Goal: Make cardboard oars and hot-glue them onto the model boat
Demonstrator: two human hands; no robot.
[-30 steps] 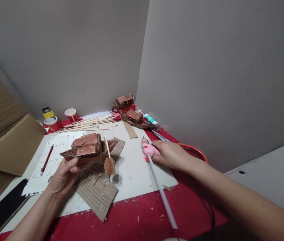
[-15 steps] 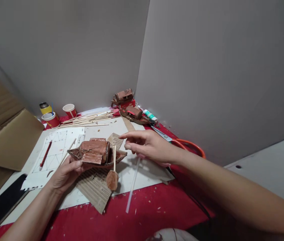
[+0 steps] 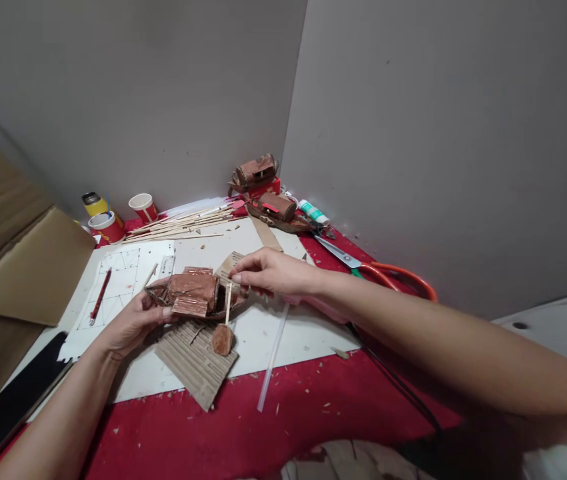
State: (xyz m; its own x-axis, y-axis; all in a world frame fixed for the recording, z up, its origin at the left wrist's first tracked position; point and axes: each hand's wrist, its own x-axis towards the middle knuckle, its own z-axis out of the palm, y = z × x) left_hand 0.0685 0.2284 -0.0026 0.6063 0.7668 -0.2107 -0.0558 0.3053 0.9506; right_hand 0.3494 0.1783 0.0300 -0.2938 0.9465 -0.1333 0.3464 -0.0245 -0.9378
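My left hand (image 3: 136, 323) grips a small brown cardboard model boat (image 3: 193, 293) by its left end and underside, thumb on the near side. The boat has a rounded cabin with flaps along its sides. A thin stick paddle (image 3: 228, 307) with a brown rounded blade (image 3: 222, 340) hangs across the boat's right end. My right hand (image 3: 276, 275) is closed at the upper end of the paddle's stick, thumb and index finger pinched together there; the other fingers are partly hidden behind the boat's tip. Below lies a piece of corrugated cardboard (image 3: 196, 367).
Orange-handled scissors (image 3: 363, 263) and a green-white tube (image 3: 313, 212) lie right. Behind are more model boats (image 3: 276, 210), thin sticks (image 3: 183, 223) and paper cups (image 3: 142, 207). At left are a drawing sheet (image 3: 123, 280), a pen (image 3: 100, 297), a black phone-like slab (image 3: 13, 400) and a cardboard box (image 3: 33, 267).
My right hand has moved left to the paddle's top end, its fingers closing from apart. The boat stays in my left hand. The view has shifted slightly.
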